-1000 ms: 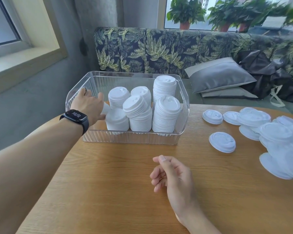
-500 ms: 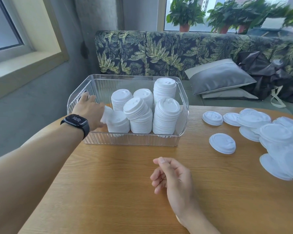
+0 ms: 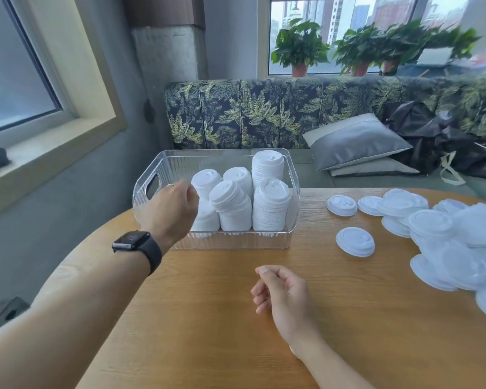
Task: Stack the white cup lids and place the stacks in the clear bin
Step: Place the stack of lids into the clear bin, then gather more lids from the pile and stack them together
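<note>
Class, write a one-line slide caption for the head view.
Left hand over the clear bin of stacked lids; right hand idle; loose lids wait.

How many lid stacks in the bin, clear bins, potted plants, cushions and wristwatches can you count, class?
Lid stacks in the bin: 6
Clear bin: 1
Potted plants: 3
Cushions: 2
Wristwatch: 1
Total: 13
</note>
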The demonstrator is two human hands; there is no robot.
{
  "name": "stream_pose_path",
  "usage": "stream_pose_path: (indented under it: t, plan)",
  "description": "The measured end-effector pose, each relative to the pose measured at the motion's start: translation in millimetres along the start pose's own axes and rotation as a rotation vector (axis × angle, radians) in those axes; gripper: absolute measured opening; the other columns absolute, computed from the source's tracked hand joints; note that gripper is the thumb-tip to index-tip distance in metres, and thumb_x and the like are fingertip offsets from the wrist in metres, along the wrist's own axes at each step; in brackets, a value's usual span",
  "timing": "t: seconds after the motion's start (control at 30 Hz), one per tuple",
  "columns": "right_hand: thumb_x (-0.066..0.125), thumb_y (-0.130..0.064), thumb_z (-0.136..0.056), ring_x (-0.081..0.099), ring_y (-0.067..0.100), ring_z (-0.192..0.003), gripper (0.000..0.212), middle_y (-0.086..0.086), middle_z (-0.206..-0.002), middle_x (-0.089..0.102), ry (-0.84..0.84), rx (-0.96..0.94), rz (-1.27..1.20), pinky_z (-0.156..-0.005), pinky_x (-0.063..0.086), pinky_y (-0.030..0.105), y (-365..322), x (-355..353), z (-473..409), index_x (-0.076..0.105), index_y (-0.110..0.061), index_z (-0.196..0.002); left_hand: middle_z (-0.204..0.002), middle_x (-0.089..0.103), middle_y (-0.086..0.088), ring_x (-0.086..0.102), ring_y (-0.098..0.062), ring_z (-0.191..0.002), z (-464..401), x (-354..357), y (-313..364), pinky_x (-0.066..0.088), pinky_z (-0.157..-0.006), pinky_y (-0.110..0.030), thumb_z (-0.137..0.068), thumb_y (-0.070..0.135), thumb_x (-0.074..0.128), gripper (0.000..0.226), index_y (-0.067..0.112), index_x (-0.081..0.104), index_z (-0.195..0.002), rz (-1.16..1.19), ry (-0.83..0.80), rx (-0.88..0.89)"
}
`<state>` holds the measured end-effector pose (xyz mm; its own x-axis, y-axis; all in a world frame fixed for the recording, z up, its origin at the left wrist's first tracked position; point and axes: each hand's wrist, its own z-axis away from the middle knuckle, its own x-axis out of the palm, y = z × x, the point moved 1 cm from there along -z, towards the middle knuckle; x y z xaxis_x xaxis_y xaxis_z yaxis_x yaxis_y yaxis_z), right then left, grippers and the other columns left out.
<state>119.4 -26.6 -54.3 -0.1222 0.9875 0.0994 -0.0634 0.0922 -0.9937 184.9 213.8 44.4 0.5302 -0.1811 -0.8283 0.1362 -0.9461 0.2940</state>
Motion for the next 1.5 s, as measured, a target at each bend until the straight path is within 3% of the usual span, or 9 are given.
stream_pose_path:
  t: [0.17,0.4,0.53,0.7,0.93,1.03,1.17,1.3,1.5]
  plan:
    - [0.065,-0.017,-0.1,0.062,0.013,-0.06,0.013,0.004,-0.069,0.072,0.103,-0.01,0.094,-0.053,0.052,0.032,0.8,-24.4,8.2,0.074,-0.014,-0.092,-0.06,0.048,0.004,0.043,-0.018,-0.057,65.0,-1.8,56.3,0.025,-0.051,-0.036,-0.106,0.034,0.046,0.043,0.018,0.04,-0.066,0.273,0.001,-0.036]
    - [0.065,-0.017,-0.097,0.065,0.013,-0.064,0.017,-0.003,-0.067,0.071,0.33,-0.063,0.243,-0.062,0.056,0.034,-9.0,-96.2,31.2,0.073,-0.022,-0.082,-0.052,0.038,0.005,0.038,-0.023,-0.055,150.1,25.8,117.3,0.03,-0.054,-0.036,-0.106,0.042,0.044,0.052,0.022,0.031,-0.059,0.321,-0.171,0.022]
    - [0.065,-0.022,-0.097,0.064,0.004,-0.075,0.017,-0.009,-0.075,0.07,0.377,-0.092,0.393,-0.066,0.045,0.015,-10.0,-133.8,43.9,0.07,-0.027,-0.082,-0.053,0.042,0.003,0.041,-0.022,-0.051,183.5,46.1,137.5,0.034,-0.051,-0.035,-0.107,0.046,0.036,0.05,0.02,0.035,-0.064,0.334,-0.252,0.063]
    - [0.065,-0.018,-0.096,0.06,-0.004,-0.077,0.018,-0.01,-0.078,0.07,0.419,-0.107,0.482,-0.065,0.042,0.007,-9.7,-164.9,50.5,0.069,-0.027,-0.082,-0.066,0.056,0.0,0.058,-0.035,-0.072,197.7,64.1,157.4,0.044,-0.062,-0.041,-0.108,0.051,0.032,0.045,0.022,0.036,-0.074,0.318,-0.339,0.05]
    - [0.062,-0.015,-0.096,0.059,0.011,-0.102,0.014,-0.014,-0.106,0.058,0.422,-0.19,0.65,-0.095,0.049,0.029,-5.9,-178.5,21.2,0.065,-0.023,-0.107,-0.095,0.06,0.007,0.061,-0.021,-0.09,179.9,92.9,182.1,0.05,-0.074,-0.036,-0.101,0.034,0.059,0.011,0.023,0.059,-0.099,0.347,-0.25,0.245]
    - [0.062,-0.016,-0.096,0.055,0.017,-0.113,0.022,-0.01,-0.115,0.055,0.423,-0.203,0.723,-0.099,0.045,0.029,-5.7,-181.0,-2.8,0.063,-0.02,-0.118,-0.123,0.06,0.003,0.059,-0.022,-0.114,163.2,117.4,192.5,0.05,-0.097,-0.037,-0.093,0.032,0.068,0.032,0.02,0.061,-0.123,0.316,-0.254,0.331]
    - [0.064,-0.014,-0.094,0.049,0.016,-0.124,0.03,-0.003,-0.127,0.054,0.459,-0.225,0.746,-0.099,0.034,0.02,-8.2,-182.3,-40.8,0.059,-0.016,-0.124,-0.16,0.038,0.003,0.032,-0.016,-0.148,131.3,139.8,211.4,0.028,-0.121,-0.029,-0.093,0.049,0.064,0.068,0.023,0.04,-0.151,0.343,-0.342,0.305]
    - [0.063,-0.021,-0.094,0.051,0.02,-0.125,0.034,-0.002,-0.131,0.056,0.484,-0.26,0.745,-0.101,0.042,0.03,-8.0,-179.6,-80.2,0.057,-0.017,-0.127,-0.165,0.033,0.0,0.025,-0.018,-0.154,98.9,158.2,229.3,0.025,-0.124,-0.032,-0.087,0.064,0.065,0.091,0.023,0.028,-0.159,0.4,-0.402,0.253]
    - [0.055,-0.028,-0.101,0.05,0.018,-0.127,0.036,-0.002,-0.135,0.056,0.484,-0.244,0.714,-0.104,0.043,0.034,-9.9,-176.0,-127.5,0.054,-0.018,-0.136,-0.151,0.052,-0.001,0.036,-0.022,-0.146,60.7,188.2,242.8,0.033,-0.116,-0.035,-0.085,0.051,0.071,0.091,0.023,0.026,-0.159,0.394,-0.468,0.245]
